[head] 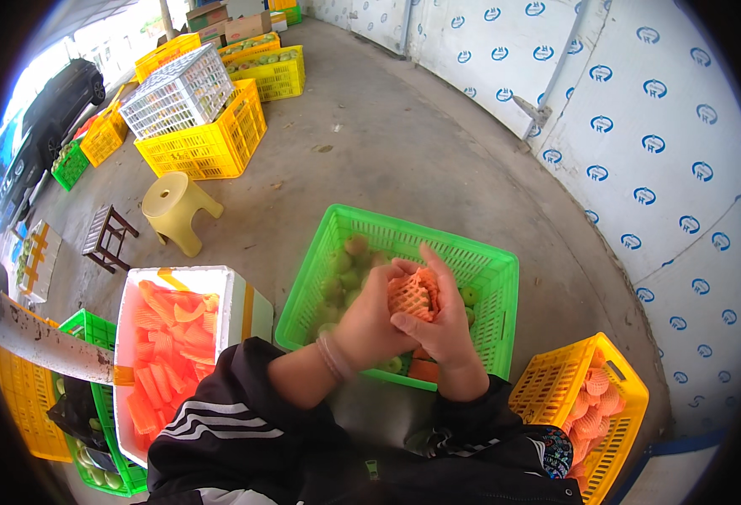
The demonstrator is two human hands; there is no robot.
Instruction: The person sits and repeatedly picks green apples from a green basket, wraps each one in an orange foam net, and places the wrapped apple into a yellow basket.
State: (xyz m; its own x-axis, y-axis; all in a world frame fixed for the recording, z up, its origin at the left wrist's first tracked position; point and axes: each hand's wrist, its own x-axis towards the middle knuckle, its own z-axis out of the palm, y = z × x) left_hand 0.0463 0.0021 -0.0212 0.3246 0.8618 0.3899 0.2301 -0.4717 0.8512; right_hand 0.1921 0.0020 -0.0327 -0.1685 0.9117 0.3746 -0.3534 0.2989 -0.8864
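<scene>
Both my hands meet over a green plastic crate (503,303) that holds round green and reddish fruit (349,278). Between them is an orange foam fruit net (413,295), with what looks like a fruit inside. My left hand (370,315), a bracelet at its wrist, wraps it from the left. My right hand (444,309) holds it from the right, thumb on the net and a finger raised. On the left, a white foam box (235,309) holds many flat orange foam nets (171,334). At the lower right, a yellow crate (623,435) contains fruit in orange nets (595,404).
A yellow plastic stool (171,196) and a small slatted stool (108,237) stand at left. Beyond are yellow crates (200,151) with a white crate (184,95) on top. A whitish pole (55,341) crosses the left side. A printed panel wall (629,158) runs along the right.
</scene>
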